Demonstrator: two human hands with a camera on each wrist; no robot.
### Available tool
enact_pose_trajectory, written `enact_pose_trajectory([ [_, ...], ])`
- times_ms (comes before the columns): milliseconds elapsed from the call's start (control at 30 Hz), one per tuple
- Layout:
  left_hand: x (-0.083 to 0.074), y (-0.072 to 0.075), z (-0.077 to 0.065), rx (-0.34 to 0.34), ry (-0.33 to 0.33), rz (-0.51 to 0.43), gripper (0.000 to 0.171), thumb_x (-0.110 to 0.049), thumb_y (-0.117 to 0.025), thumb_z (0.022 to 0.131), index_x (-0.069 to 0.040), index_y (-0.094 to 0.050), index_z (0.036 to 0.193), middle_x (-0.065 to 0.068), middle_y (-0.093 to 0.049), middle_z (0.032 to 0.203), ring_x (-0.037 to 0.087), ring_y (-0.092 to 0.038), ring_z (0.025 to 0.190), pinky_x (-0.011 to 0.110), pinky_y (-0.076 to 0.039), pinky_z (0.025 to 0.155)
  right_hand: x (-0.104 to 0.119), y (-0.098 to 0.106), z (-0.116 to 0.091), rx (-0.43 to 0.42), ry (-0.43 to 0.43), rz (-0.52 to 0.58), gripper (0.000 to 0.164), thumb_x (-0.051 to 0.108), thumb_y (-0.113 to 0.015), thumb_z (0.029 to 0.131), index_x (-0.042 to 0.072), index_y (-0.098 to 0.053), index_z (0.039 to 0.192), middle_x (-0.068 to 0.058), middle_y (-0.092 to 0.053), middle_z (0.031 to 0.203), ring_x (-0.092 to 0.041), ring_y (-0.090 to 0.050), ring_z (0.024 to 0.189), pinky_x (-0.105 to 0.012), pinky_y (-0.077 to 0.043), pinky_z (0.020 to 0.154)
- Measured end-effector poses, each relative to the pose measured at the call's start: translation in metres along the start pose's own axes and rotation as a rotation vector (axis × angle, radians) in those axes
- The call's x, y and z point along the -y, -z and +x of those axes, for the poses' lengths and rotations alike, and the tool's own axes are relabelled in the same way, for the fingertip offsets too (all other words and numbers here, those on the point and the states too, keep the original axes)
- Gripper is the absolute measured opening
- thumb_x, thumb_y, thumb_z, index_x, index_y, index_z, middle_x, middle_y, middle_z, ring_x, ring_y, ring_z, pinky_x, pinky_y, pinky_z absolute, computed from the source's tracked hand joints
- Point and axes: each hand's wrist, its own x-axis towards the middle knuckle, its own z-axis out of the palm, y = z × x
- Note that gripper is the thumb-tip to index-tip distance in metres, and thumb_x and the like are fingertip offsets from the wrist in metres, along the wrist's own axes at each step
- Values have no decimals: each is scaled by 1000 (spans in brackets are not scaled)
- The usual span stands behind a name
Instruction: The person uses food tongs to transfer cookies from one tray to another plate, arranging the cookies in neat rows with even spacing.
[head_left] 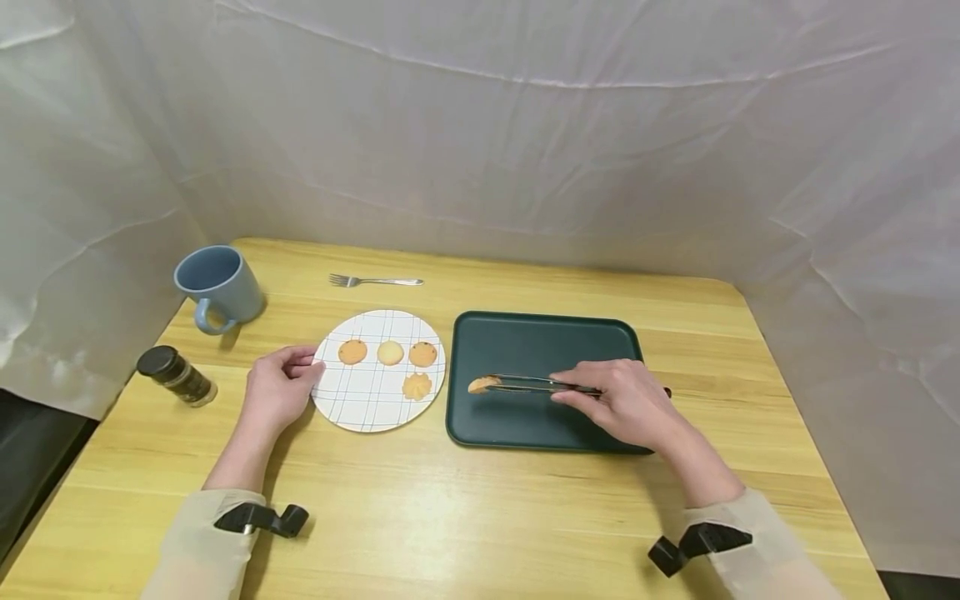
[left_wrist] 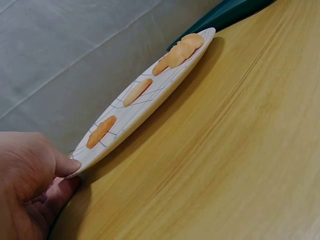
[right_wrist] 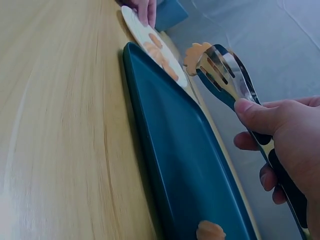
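My left hand (head_left: 281, 387) grips the left rim of a round white plate (head_left: 352, 408) with a blue grid pattern, thumb on top and fingers below. Several cookies lie on the plate, among them a flower-shaped cookie (head_left: 417, 386). In my right hand (head_left: 618, 400) is a pair of metal tongs (right_wrist: 240, 82) with black grips. Their slotted tips pinch a scalloped cookie (head_left: 482, 384) above the left part of a dark green tray (head_left: 525, 337). Another cookie (right_wrist: 210, 231) rests on the tray in the right wrist view; the head view hides it behind my right hand.
A blue-grey mug (head_left: 219, 287) stands at the back left, with a black-capped spice jar (head_left: 177, 377) in front of it. Behind the plate lies a fork (head_left: 375, 282). Pale cloth (head_left: 487, 150) hangs around the wooden table (head_left: 420, 517).
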Motion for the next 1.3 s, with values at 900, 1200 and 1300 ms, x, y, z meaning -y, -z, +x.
enact_pose_trajectory([
  [900,-2,0,-1,2,-3,-21,36,-16,-69,102,2,-68,134,19,-70,117,28,-65,103,15,-48,75,30,-49,61,11,27,46,26,31,-84,93,21,-84,117,7,-79,99,4,-50,57,-25,-36,44],
  [1200,0,0,0,-3,-3,-16,36,-17,-69,102,1,-69,134,18,-70,116,28,-65,103,16,-48,75,44,-76,84,48,23,34,25,35,-82,95,22,-84,116,10,-78,96,4,-42,50,-26,-28,40],
  [1300,0,0,0,-1,-3,-18,36,-17,-69,102,1,-69,134,18,-70,116,27,-65,103,16,-48,76,47,-83,90,65,29,18,24,35,-81,96,23,-84,116,8,-78,98,3,-40,48,-26,-26,39],
])
